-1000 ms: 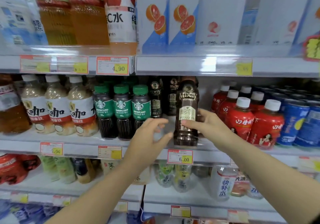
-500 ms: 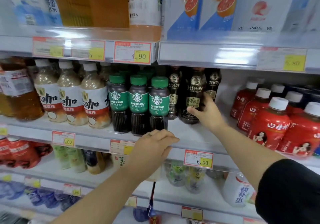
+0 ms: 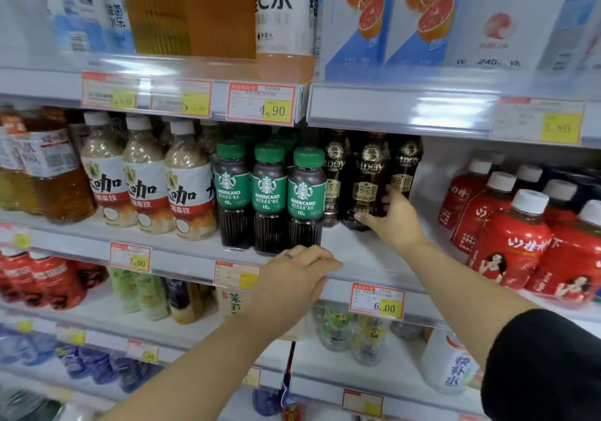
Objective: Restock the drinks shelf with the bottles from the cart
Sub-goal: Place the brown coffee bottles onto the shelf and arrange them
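Right hand [image 3: 395, 217] — thumb and fingers curled round the lower body of the dark coffee bottle [image 3: 367, 176]. The bottle stands upright on the middle shelf [image 3: 357, 256], between two like bottles and just right of the green-capped Americano bottles [image 3: 270, 192]. Left hand [image 3: 297, 277] — holds nothing; fingers lie loosely over the shelf's front edge. Red bottles [image 3: 510, 241] stand further right. A price tag [image 3: 377, 300] hangs below.

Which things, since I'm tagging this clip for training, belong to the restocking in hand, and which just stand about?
In the job:
right hand gripping the dark coffee bottle
left hand resting on the middle shelf

Just standing there:
green-capped Americano bottles
white-capped red bottles
latte bottles
grapefruit cartons
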Tool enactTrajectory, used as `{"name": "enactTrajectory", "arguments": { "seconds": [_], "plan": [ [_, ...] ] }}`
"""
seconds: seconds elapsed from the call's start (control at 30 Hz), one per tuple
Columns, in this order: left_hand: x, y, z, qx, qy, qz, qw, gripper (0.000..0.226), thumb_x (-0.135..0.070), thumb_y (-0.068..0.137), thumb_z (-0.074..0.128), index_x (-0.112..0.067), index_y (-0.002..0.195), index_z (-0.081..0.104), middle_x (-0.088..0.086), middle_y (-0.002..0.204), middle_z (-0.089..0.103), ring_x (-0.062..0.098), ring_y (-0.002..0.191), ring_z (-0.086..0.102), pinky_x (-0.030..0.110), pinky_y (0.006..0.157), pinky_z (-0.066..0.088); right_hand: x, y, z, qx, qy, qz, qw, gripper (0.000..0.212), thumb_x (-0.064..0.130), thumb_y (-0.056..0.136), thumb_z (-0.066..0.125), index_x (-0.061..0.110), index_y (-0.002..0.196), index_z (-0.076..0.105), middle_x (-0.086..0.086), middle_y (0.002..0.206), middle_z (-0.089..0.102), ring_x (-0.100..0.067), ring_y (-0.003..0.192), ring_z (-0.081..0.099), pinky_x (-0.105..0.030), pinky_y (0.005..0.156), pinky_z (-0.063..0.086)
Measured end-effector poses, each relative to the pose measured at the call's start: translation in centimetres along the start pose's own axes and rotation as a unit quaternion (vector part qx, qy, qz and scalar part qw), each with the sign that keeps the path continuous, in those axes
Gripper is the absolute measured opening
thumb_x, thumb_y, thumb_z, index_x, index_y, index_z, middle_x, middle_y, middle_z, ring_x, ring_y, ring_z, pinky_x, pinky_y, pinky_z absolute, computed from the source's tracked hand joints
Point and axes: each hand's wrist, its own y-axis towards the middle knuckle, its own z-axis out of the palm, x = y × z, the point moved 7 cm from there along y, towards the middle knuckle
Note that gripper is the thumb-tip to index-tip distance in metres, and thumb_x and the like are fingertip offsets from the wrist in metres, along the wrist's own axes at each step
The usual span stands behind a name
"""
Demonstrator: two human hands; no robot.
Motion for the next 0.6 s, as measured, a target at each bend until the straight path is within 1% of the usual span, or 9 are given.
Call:
{"name": "enactTrajectory", "arguments": {
  "seconds": [0.03, 0.1, 0.2, 0.23, 0.3, 0.37, 0.43, 0.53, 0.6],
  "plan": [
    [-0.1, -0.1, -0.1, 0.000, 0.007, -0.002, 1.000, 0.030, -0.023, 0.085, 0.045, -0.023, 0.105, 0.067, -0.011, 0.100, 0.064, 0.010, 0.079, 0.060, 0.022, 0.068, 0.052, 0.3, -1.1, -0.6, -0.008, 0.000, -0.008, 1.000, 0.072, 0.019, 0.074, 0.077, 0.008, 0.136, 0.041, -0.011, 0.126, 0.056, -0.024, 0.115, 0.054, -0.028, 0.091, 0.041],
    [-0.5, -0.4, -0.1, 0.006, 0.016, -0.007, 1.000, 0.033, -0.022, 0.084, 0.043, -0.021, 0.106, 0.067, -0.008, 0.103, 0.064, 0.012, 0.080, 0.061, 0.025, 0.070, 0.053, 1.3, -4.3, -2.3, -0.030, -0.010, -0.053, 0.998, 0.065, 0.018, 0.079, 0.072, 0.011, 0.136, 0.043, -0.005, 0.122, 0.056, -0.018, 0.111, 0.053, -0.026, 0.090, 0.040],
    [-1.7, -2.1, -0.2, -0.008, 0.017, -0.015, 1.000, 0.036, -0.022, 0.084, 0.041, -0.018, 0.108, 0.067, 0.000, 0.113, 0.064, 0.018, 0.096, 0.063, 0.027, 0.085, 0.049, 2.7, -11.1, -4.2, -0.039, -0.022, -0.153, 0.987, 0.036, 0.011, 0.083, 0.065, 0.016, 0.118, 0.058, 0.008, 0.100, 0.057, -0.007, 0.092, 0.054, -0.021, 0.081, 0.042],
    [-2.2, -3.2, -0.2, -0.016, 0.005, -0.031, 0.999, 0.035, -0.022, 0.086, 0.041, -0.017, 0.108, 0.067, 0.001, 0.116, 0.063, 0.018, 0.100, 0.062, 0.029, 0.086, 0.048, 2.7, -13.5, -4.2, -0.026, -0.011, -0.173, 0.985, 0.028, 0.009, 0.083, 0.065, 0.017, 0.110, 0.063, 0.010, 0.093, 0.059, -0.002, 0.085, 0.054, -0.015, 0.077, 0.042],
    [-2.7, -6.2, 0.0, -0.046, -0.025, -0.073, 0.996, 0.032, -0.023, 0.088, 0.043, -0.017, 0.106, 0.067, 0.002, 0.117, 0.063, 0.016, 0.099, 0.060, 0.026, 0.080, 0.048, 1.7, -17.5, -3.2, 0.013, 0.016, -0.185, 0.982, 0.017, 0.007, 0.083, 0.063, 0.017, 0.097, 0.068, 0.013, 0.086, 0.061, 0.000, 0.078, 0.056, -0.007, 0.069, 0.041],
    [-3.0, -10.4, 1.1, -0.044, -0.058, -0.126, 0.989, 0.028, -0.021, 0.088, 0.045, -0.016, 0.106, 0.066, 0.003, 0.114, 0.062, 0.014, 0.094, 0.055, 0.024, 0.074, 0.047, -0.4, -20.9, -0.7, 0.061, 0.026, -0.163, 0.984, 0.014, 0.010, 0.084, 0.062, 0.018, 0.094, 0.069, 0.013, 0.084, 0.063, 0.000, 0.077, 0.056, -0.008, 0.066, 0.041],
    [-2.9, -15.4, 3.0, -0.011, -0.094, -0.193, 0.977, 0.025, -0.018, 0.088, 0.050, -0.015, 0.106, 0.067, 0.003, 0.108, 0.064, 0.015, 0.089, 0.057, 0.024, 0.071, 0.049, -2.8, -24.0, 2.7, 0.114, 0.031, -0.130, 0.984, 0.013, 0.012, 0.085, 0.062, 0.020, 0.093, 0.069, 0.010, 0.080, 0.064, 0.001, 0.074, 0.056, -0.011, 0.064, 0.041],
    [-2.3, -23.4, 6.1, 0.065, -0.119, -0.291, 0.947, 0.026, -0.019, 0.089, 0.050, -0.015, 0.107, 0.067, -0.001, 0.101, 0.066, 0.018, 0.083, 0.064, 0.033, 0.071, 0.054, -6.7, -28.8, 8.6, 0.205, 0.015, -0.063, 0.977, 0.015, 0.011, 0.086, 0.060, 0.020, 0.095, 0.068, 0.008, 0.080, 0.065, 0.002, 0.067, 0.055, -0.007, 0.062, 0.040],
    [-1.7, -28.3, 7.7, 0.112, -0.135, -0.347, 0.921, 0.021, -0.015, 0.090, 0.054, -0.015, 0.108, 0.066, -0.003, 0.101, 0.066, 0.016, 0.085, 0.063, 0.034, 0.075, 0.053, -8.8, -31.7, 12.2, 0.245, -0.004, -0.032, 0.969, 0.017, 0.010, 0.085, 0.061, 0.017, 0.097, 0.069, 0.008, 0.082, 0.065, 0.000, 0.067, 0.054, -0.005, 0.062, 0.037]
  ]
}}
